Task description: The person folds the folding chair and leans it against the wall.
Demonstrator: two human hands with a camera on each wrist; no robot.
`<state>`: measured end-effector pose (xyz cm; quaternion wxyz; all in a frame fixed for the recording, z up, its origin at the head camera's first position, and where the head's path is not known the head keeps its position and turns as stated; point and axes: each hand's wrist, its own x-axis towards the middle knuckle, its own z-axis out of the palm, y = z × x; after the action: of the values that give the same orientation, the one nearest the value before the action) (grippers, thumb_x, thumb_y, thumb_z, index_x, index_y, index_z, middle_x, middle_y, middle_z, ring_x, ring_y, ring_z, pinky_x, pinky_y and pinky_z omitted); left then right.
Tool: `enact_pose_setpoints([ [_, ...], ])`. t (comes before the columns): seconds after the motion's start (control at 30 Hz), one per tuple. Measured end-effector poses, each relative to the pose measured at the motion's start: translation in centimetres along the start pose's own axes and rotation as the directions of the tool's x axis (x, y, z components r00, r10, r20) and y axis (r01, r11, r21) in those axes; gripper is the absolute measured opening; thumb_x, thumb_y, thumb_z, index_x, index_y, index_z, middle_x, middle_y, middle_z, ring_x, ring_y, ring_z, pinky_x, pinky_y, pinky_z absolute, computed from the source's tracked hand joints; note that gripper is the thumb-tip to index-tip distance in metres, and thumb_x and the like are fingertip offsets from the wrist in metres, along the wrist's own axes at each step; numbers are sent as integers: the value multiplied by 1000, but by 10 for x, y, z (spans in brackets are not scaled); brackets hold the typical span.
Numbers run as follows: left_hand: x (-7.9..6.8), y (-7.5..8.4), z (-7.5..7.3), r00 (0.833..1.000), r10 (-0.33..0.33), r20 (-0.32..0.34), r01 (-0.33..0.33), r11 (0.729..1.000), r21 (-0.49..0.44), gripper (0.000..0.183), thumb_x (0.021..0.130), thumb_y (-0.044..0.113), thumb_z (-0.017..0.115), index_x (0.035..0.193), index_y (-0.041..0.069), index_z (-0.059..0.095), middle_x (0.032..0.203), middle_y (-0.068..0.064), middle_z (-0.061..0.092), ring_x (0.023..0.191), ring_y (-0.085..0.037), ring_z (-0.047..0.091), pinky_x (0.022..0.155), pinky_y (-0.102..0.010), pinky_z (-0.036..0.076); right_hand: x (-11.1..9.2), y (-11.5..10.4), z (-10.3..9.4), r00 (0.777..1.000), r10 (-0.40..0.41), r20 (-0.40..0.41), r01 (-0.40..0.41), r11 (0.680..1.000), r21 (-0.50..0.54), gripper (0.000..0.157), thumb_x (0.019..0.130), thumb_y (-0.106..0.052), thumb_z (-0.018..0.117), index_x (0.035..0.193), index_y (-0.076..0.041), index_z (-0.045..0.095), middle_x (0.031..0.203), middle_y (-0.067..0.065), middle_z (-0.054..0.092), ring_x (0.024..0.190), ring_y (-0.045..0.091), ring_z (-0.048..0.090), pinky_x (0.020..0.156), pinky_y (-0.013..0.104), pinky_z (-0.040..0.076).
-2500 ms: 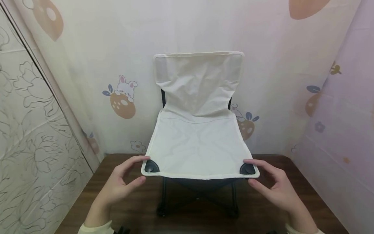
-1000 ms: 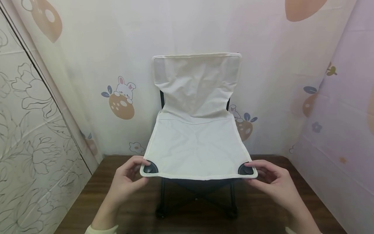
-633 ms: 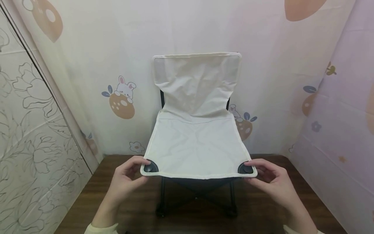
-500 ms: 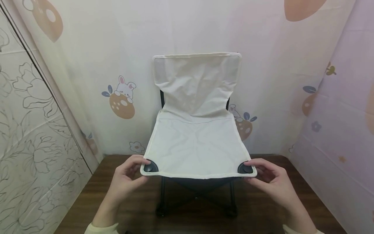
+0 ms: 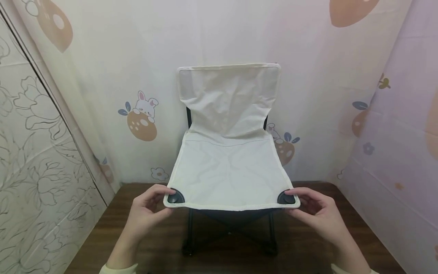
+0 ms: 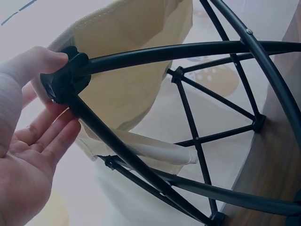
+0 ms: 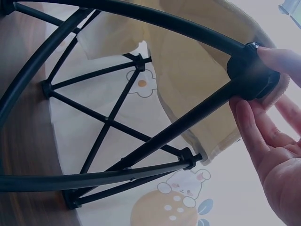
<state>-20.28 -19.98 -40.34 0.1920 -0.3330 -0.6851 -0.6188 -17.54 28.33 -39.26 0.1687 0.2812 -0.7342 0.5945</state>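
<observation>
Two hands share one folding chair (image 5: 227, 171), which stands upright and unfolded on the dark counter (image 5: 106, 224), its backrest (image 5: 229, 93) on the far side, before the printed cloth (image 5: 219, 34). The left hand (image 5: 145, 211) grasps the near left corner of the seat and the right hand (image 5: 319, 211) the near right one; neither is released. Above, a finger of each lies on the black left corner patch (image 5: 177, 198) or the black right corner patch (image 5: 284, 198). Below, the left thumb (image 6: 49, 61) is on the left joint (image 6: 61, 87), where the tubes meet, and the right thumb (image 7: 277, 59) is on the right joint (image 7: 254, 77) (the wrist views show this underside best).

The step in hand looks like handling the seat by its near corners, and a matched grip suits it. I would pinch cloth and joint together, so that the load goes into the frame rather than the stitching, and work both sides at one height and with equal force; otherwise the chair may twist or its feet slide. The other fingers are best held clear of the crossing tubes (image 5: 229, 233), which could nip if the frame folds. Small, even pressure should do more than a jerk
</observation>
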Motion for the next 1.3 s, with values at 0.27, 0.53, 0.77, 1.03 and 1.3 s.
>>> enact_pose_setpoints([
  [0.27, 1, 0, 2, 999, -22, -32, 23, 1000, 9, 45, 80, -28, 78, 119, -5, 72, 118, -8, 74, 104, -15, 73, 90, -27, 62, 0, 1, -1, 1000, -9, -15, 10, 1000, 5, 47, 79, 30, 78, 122, 12, 71, 121, 3, 78, 103, 13, 75, 88, 26, 63],
  [0.53, 2, -2, 5, 998, 5, -59, -5, 1000, 0, 46, 79, -28, 79, 118, -6, 73, 113, -11, 75, 100, -15, 72, 87, -25, 61, 1, 3, 1, 998, -62, 7, 61, 996, 70, 48, 81, 32, 74, 125, 13, 70, 123, 9, 76, 101, 14, 74, 86, 26, 64],
  [0.77, 3, -5, 7, 995, 60, -76, -62, 998, -28, 50, 75, -34, 77, 118, -9, 73, 113, -11, 76, 104, -15, 74, 93, -25, 60, 1, 0, 4, 999, -27, -30, 28, 999, 40, 48, 81, 31, 76, 125, 12, 70, 123, 5, 77, 102, 12, 74, 87, 25, 64],
  [1.03, 2, -7, 13, 994, 64, -85, -65, 998, -12, 49, 77, -32, 78, 120, -9, 73, 116, -13, 75, 107, -16, 74, 97, -26, 60, 0, 0, 5, 992, -105, -62, 108, 993, 41, 53, 78, 35, 75, 126, 14, 69, 123, 10, 77, 104, 13, 74, 93, 26, 62],
  [1.3, 1, -3, 14, 993, 22, -120, -19, 999, 27, 45, 80, -28, 80, 120, -8, 74, 118, -12, 76, 110, -17, 73, 104, -30, 59, 2, -4, 11, 996, -50, -79, 48, 998, -28, 51, 82, 30, 77, 129, 12, 69, 124, 4, 77, 106, 12, 74, 95, 25, 61],
])
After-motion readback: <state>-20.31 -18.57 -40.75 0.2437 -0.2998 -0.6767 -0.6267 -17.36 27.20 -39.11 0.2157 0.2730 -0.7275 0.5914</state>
